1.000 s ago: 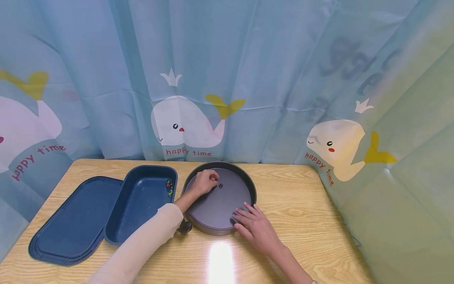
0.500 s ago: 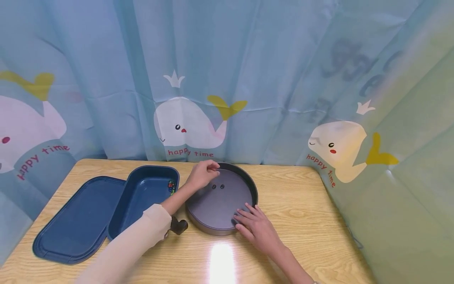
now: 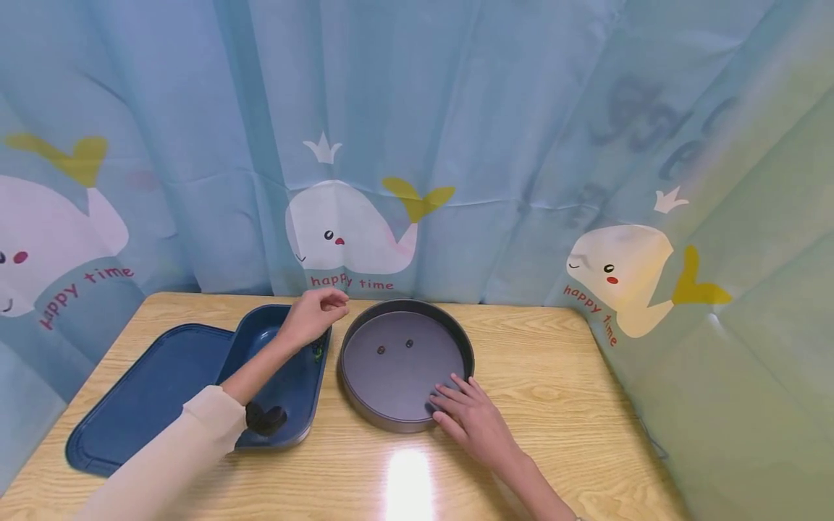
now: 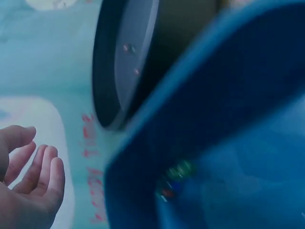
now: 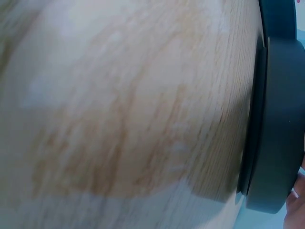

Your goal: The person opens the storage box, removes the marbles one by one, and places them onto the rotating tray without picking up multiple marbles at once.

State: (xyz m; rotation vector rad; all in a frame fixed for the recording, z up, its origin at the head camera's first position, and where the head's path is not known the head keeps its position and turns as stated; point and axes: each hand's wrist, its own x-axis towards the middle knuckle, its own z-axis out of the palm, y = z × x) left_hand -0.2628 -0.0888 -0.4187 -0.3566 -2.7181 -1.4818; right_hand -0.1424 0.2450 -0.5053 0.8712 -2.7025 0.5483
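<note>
My left hand (image 3: 314, 317) hovers over the far right corner of a blue rectangular box (image 3: 293, 416). Its fingers are loosely bent, and the left wrist view shows nothing between them. Below it, several coloured glass marbles (image 4: 175, 177) are bunched in that corner of the box, partly covered by the hand in the head view. Two small dark marbles (image 3: 381, 350) lie apart on the floor of a round grey pan (image 3: 397, 394). My right hand (image 3: 476, 421) rests with spread fingers on the pan's near right rim; only its edge shows in the right wrist view.
A flat blue lid (image 3: 153, 394) lies left of the box, partly behind my left forearm. Everything stands on a wooden table (image 3: 547, 376). A blue whale-print curtain (image 3: 482, 181) hangs along the back and sides. A black device (image 3: 266, 418) sits at my left wrist.
My left hand has moved left from inside the pan to above the box. A second marble now shows in the pan, and it has shifted slightly left. The right hand has stayed put.
</note>
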